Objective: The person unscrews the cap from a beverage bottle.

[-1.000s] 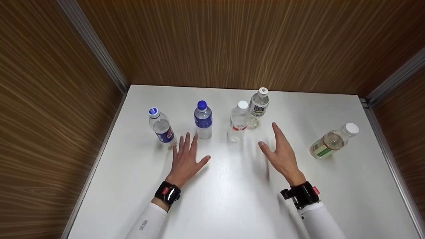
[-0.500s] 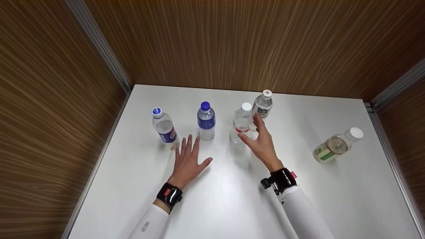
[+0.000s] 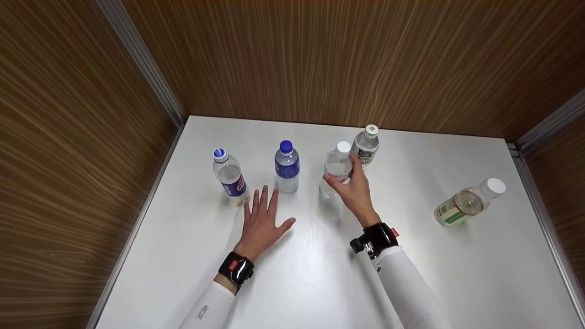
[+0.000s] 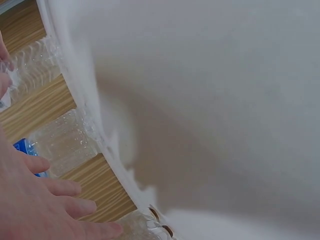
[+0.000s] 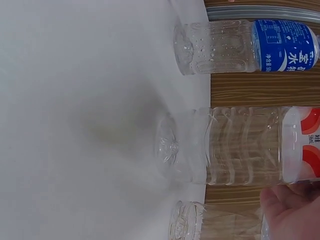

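Note:
My right hand [image 3: 358,194] grips an upright clear plastic bottle [image 3: 337,161] with a white cap and a red-and-white label, thumb on the near side and fingers around the right. In the right wrist view the bottle's ribbed lower part shows, with fingertips at its label. Just behind stands another white-capped bottle [image 3: 367,145] with a dark-and-white label, partly hidden by that hand. My left hand [image 3: 261,226] lies with fingers spread, holding nothing. Nearest to it are a blue-capped water bottle [image 3: 287,170] and a Pepsi-labelled bottle [image 3: 233,180], both upright.
Far to the right stands a bottle [image 3: 461,205] with a green-and-cream label and a wide white cap. Wood-grain panels [image 3: 292,59] rise behind and beside the white table [image 3: 292,292]. Metal strips [image 3: 141,64] run along the corners.
My right hand has moved left from beside the bottles to the clear red-labelled one and now grips it. The left hand stays in place. The head view has shifted slightly.

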Available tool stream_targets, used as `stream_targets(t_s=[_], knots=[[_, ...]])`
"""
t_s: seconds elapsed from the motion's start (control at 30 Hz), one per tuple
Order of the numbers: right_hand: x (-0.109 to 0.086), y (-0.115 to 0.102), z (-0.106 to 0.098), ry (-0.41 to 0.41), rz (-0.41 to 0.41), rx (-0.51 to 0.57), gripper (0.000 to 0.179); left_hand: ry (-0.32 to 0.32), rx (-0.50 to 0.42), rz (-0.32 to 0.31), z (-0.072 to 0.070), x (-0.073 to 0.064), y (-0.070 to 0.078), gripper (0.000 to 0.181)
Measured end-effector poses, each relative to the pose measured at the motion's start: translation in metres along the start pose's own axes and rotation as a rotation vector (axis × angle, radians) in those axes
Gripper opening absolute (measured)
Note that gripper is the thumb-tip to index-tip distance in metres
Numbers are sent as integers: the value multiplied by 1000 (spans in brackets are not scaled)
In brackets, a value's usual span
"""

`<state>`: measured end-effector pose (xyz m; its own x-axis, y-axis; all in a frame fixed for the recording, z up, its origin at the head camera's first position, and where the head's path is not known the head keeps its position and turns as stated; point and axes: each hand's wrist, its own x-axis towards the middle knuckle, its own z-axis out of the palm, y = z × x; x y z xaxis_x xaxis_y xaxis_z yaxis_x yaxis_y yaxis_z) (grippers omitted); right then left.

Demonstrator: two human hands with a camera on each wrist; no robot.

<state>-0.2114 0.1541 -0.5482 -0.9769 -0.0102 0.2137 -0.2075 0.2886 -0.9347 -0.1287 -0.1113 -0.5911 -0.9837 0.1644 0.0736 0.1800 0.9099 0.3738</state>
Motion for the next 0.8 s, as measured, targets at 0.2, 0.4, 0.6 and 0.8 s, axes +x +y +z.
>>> stream_targets(t_s=[0.2, 0.4, 0.6, 0.8], knots=[[-3, -6, -1, 19, -2, 3, 82, 10, 0, 15, -1, 1, -1, 96], [-18, -42, -9, 33, 2, 3, 78, -21, -48, 18, -5, -2, 12, 95], [-34, -44, -19, 38, -29, 15, 78, -53, -161, 126, -14, -5, 43, 99], [-44, -30, -24, 28, -38, 46, 78, -9, -275, 187, -23, 2, 64, 107]])
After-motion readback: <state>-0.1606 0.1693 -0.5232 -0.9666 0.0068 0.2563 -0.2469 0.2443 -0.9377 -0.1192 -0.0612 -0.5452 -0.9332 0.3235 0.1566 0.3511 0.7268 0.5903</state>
